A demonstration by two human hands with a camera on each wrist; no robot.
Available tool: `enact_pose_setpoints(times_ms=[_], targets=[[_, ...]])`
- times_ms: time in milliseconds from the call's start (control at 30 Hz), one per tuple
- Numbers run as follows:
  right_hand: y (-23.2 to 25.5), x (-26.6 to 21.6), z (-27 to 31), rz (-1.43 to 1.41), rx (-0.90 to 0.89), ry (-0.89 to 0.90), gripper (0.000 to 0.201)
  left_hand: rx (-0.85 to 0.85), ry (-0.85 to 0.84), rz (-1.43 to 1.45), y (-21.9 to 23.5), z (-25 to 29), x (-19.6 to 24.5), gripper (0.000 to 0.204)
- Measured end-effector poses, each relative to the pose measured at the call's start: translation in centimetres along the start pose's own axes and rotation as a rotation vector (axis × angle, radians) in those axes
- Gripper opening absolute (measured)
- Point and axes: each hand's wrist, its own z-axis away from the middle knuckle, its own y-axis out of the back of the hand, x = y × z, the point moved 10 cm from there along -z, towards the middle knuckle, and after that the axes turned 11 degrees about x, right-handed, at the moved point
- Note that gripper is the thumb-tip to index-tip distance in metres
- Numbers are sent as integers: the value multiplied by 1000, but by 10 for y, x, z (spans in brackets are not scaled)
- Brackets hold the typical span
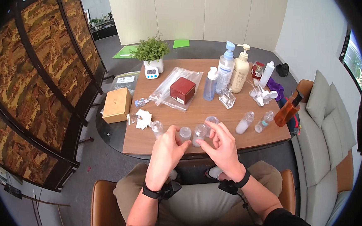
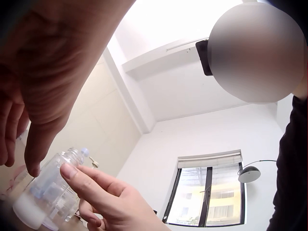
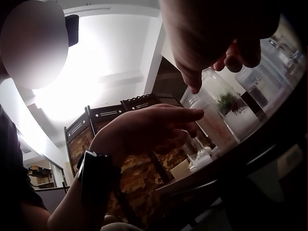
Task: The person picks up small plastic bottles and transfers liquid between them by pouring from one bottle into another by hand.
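Several small clear bottles stand along the near table edge, some with whitish contents. My left hand (image 1: 166, 151) is between the leftmost bottle (image 1: 157, 127) and a second bottle (image 1: 184, 132), its thumb extended toward the latter. My right hand (image 1: 223, 145) is beside a third bottle (image 1: 199, 131), the thumb tip close to its side and the fingers bent loosely over a fourth bottle (image 1: 212, 120), partly hidden. In the left wrist view, a bottle (image 2: 31, 209) with white contents stands beyond both thumbs. The right wrist view shows my left thumb stretched toward a bottle (image 3: 219, 130).
Two more small bottles (image 1: 244, 123) stand to the right, near an orange pump bottle (image 1: 288, 110). Tall pump bottles (image 1: 225, 70), a glass perfume bottle (image 1: 227, 99) and a dark red box (image 1: 182, 90) on plastic bags are farther back. Crumpled tissue (image 1: 143, 120) lies left.
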Motion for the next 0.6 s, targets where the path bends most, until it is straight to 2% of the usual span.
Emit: enact_pose_setpoints(times_ms=[167, 267, 333, 400, 467, 500, 533, 600], targets=[[0, -7, -7, 65, -2, 52, 63, -2, -17, -3, 2, 1, 4, 44], [7, -12, -6, 104, 29, 110, 62, 87, -44, -112, 20, 11, 17, 41], [32, -34, -2, 174, 224, 309, 59, 136, -48, -151, 37, 20, 27, 40], [46, -44, -4, 207, 211, 257, 59, 226, -153, -168, 57, 31, 50, 43], [63, -75, -7, 295, 290, 528, 64, 288, -387, -163, 65, 34, 86, 51], [70, -74, -13, 310, 289, 493, 64, 266, -466, -141, 65, 35, 97, 66], [72, -76, -15, 281, 257, 513, 66, 231, -461, -142, 56, 30, 97, 66], [73, -67, -14, 254, 230, 505, 68, 273, -714, -110, 50, 39, 120, 78]])
